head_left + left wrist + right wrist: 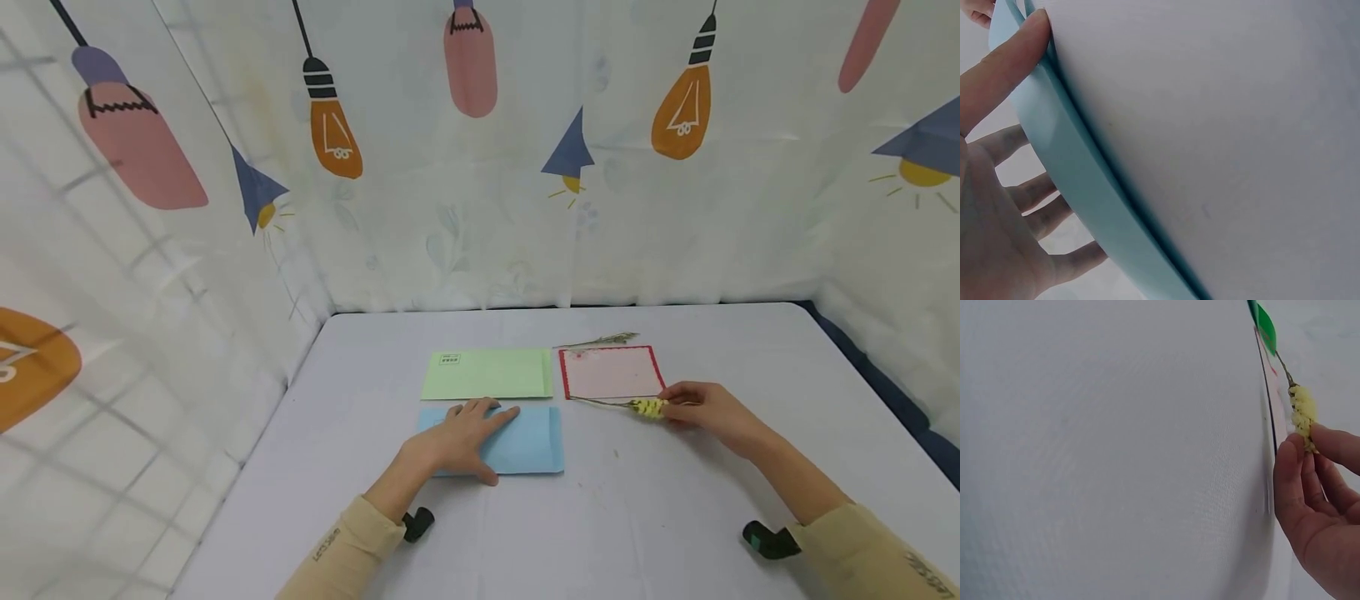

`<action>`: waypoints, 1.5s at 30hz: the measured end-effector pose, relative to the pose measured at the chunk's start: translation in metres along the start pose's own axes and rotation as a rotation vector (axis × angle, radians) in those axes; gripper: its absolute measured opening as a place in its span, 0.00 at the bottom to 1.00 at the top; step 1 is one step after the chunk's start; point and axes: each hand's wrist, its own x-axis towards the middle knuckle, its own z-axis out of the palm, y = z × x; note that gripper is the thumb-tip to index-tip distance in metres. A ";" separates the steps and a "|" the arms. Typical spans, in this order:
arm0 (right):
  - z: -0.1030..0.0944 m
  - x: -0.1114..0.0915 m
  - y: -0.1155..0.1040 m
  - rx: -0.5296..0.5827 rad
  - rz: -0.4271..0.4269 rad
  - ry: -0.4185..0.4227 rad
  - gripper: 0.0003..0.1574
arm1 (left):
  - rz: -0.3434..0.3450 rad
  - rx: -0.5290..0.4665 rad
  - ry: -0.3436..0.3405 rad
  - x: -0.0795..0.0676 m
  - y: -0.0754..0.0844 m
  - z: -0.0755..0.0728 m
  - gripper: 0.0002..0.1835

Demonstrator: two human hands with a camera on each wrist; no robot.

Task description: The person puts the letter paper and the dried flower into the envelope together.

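Observation:
My left hand (461, 437) rests on a blue envelope (525, 442) with its fingers spread. In the left wrist view the thumb (1007, 65) lies at the edge of the blue envelope (1085, 162). With my right hand (705, 408) I pinch a yellow flower sprig (647, 407) by its flower head, between thumb and finger in the right wrist view. Its thin stem points left, along the lower edge of a pink card with a red border (611, 375). A light green envelope (487, 375) lies just beyond the blue one.
Beyond the pink card lies another dried sprig (615, 338). All of it is on a white-covered table (360, 383). Printed curtains (420, 208) stand behind and at both sides. A dark camera mount sits at each wrist.

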 end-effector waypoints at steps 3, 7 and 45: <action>-0.001 -0.002 -0.001 0.044 -0.004 -0.020 0.30 | -0.003 -0.003 -0.001 0.000 0.000 0.000 0.56; -0.001 -0.004 -0.002 0.093 -0.017 -0.052 0.31 | -0.005 -0.005 -0.004 0.000 0.000 -0.001 0.55; 0.037 0.008 -0.012 0.100 -0.134 -0.184 0.20 | -0.020 -0.003 -0.017 0.000 0.003 -0.003 0.55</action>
